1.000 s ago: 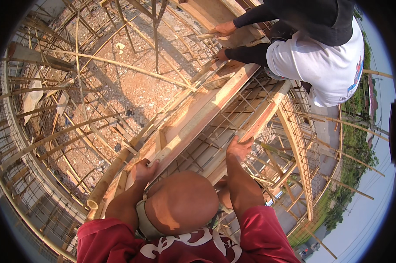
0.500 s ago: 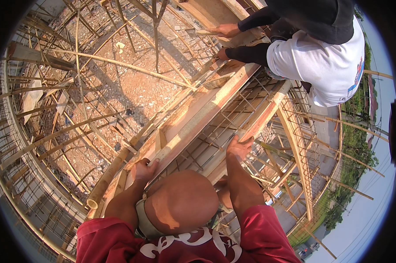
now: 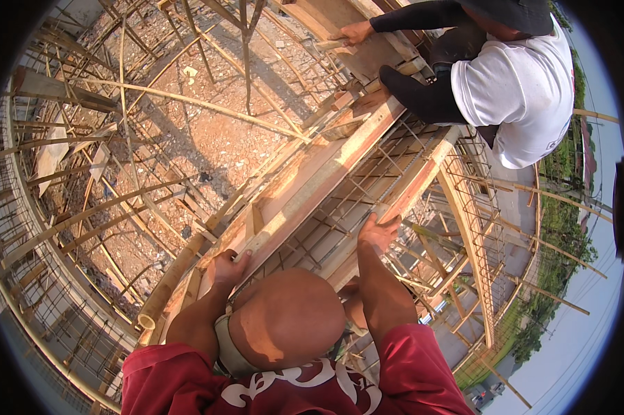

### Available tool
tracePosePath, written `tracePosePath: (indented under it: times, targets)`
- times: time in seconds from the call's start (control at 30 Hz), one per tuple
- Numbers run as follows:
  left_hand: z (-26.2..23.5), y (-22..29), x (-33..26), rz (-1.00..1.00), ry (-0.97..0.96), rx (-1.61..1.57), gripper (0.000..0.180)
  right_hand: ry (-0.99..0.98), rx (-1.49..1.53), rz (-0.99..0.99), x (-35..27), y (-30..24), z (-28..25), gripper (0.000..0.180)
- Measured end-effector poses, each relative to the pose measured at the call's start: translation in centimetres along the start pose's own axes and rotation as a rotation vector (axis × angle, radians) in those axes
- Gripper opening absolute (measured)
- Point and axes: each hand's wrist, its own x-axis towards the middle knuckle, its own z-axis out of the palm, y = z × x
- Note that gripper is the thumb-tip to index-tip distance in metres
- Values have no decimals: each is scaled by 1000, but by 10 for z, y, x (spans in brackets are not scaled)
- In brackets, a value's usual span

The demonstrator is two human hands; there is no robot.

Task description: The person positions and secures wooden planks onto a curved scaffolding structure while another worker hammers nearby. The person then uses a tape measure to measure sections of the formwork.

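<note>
My left hand [image 3: 227, 267] is closed over the top edge of the left wooden formwork plank [image 3: 305, 185], thumb lying on the wood. Across the gap, my right hand [image 3: 379, 235] grips the edge of the right wooden plank [image 3: 420, 185]. Between the two planks runs a cage of steel reinforcing bars [image 3: 359, 188], partly hidden by my bent bare knee [image 3: 287, 318]. Short wooden blocks [image 3: 254, 223] stand against the outer side of the left plank.
A co-worker in a white shirt [image 3: 516, 97] crouches at the far right end of the formwork, one hand [image 3: 355, 32] on a piece of wood. Rubble-strewn ground [image 3: 187, 124] lies far below on the left, crossed by bamboo poles [image 3: 187, 104]. A curved timber [image 3: 467, 242] stands right.
The co-worker has leaned back to the right, with one arm drawn in toward the formwork and its hand now out of sight. Both my hands have stayed on the planks.
</note>
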Motion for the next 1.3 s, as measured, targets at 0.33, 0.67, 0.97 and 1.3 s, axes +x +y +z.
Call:
tracePosePath:
  times: [0.33, 0.67, 0.97, 1.3]
  targets:
    - [-2, 2, 0, 14, 14, -4, 66, -2, -17, 6, -2, -2, -4, 84]
    - [-8, 9, -4, 17, 23, -18, 60, 1, 16, 3, -2, -2, -3, 84]
    - [8, -9, 3, 8, 8, -41, 70, -43, -51, 54, 0, -3, -3, 85]
    - [-7, 12, -6, -43, 22, -8, 59, 11, 28, -86, 3, 7, 3, 86]
